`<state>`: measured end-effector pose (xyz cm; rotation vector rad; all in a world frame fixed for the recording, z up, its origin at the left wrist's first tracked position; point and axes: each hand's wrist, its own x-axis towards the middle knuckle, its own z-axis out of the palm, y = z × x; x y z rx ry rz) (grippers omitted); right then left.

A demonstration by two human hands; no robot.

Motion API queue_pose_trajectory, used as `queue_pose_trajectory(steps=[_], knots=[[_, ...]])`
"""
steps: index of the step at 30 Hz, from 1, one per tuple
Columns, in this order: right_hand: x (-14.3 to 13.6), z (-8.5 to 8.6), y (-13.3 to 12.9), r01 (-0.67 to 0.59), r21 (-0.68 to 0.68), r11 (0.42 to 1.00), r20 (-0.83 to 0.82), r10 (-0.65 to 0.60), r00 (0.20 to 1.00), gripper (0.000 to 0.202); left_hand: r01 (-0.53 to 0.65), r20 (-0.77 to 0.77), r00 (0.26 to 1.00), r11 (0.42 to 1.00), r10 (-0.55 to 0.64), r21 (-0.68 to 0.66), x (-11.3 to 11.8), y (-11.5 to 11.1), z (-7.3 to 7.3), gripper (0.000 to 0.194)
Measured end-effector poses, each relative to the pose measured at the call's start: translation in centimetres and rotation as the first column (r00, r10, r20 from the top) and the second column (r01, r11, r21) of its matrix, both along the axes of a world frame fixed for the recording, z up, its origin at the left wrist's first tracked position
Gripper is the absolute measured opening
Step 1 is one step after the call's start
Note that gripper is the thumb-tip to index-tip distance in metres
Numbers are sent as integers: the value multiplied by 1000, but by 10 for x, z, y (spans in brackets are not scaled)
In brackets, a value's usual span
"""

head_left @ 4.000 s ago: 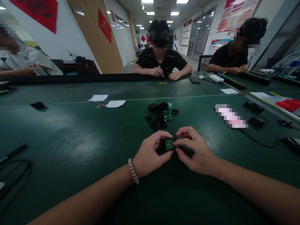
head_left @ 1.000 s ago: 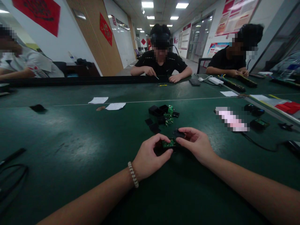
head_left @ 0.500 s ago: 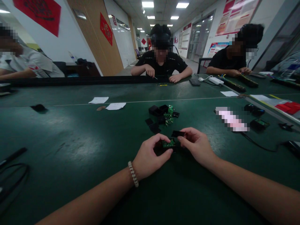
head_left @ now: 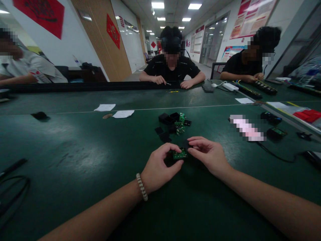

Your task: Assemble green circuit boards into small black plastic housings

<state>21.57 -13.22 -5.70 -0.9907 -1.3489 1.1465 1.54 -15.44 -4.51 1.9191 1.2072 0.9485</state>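
My left hand [head_left: 163, 164] is closed around a small green circuit board [head_left: 180, 154], with thumb and index finger on either side of it. A dark casing seems to lie around the board, though my fingers cover part of it. Just right of the board, my right hand [head_left: 209, 152] pinches a thin black flat piece [head_left: 186, 144], mostly hidden by the fingers and seen edge-on. Beyond both hands lies a pile of black plastic cases [head_left: 165, 118] and loose green circuit boards [head_left: 180, 130]. Flat black covers [head_left: 164, 136] lie beside the pile.
White papers [head_left: 123, 114] lie farther back on the green table [head_left: 75, 144]. To the right are a blurred-out lit object [head_left: 247, 128] with a cable, and a black device with a green board [head_left: 276, 133]. Black cables [head_left: 15, 187] lie at left. Several co-workers sit around the table.
The black flat piece in my right hand has turned from lying level to a steeper tilt and sits closer to the board. My left hand keeps its grip.
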Motion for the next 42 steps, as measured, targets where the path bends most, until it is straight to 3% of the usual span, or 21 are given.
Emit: queue_pose_trajectory(steps=[6, 14, 23, 29, 34, 42], knots=[[1, -4, 2, 20, -44, 999, 55, -17, 998, 22, 4, 5, 1000, 1000, -4, -4, 0, 0, 0, 24], [0, 0, 2, -12, -36, 999, -26, 11, 1000, 36, -4, -15, 1000, 1000, 4, 6, 0, 0, 1, 23], [0, 0, 1, 5, -143, 990, -77, -16, 997, 25, -6, -9, 1000, 1000, 6, 20, 1, -1, 1, 24], [0, -4, 4, 75, -161, 984, -85, -90, 992, 30, -27, -19, 999, 999, 27, 20, 1, -1, 3, 24], [-1, -5, 5, 32, -165, 986, -162, -59, 985, 34, -10, -16, 1000, 1000, 10, 7, 1, 0, 4, 24], [0, -5, 5, 17, -134, 991, -142, -37, 989, 40, -19, -38, 999, 1000, 20, 9, 0, -1, 0, 23]])
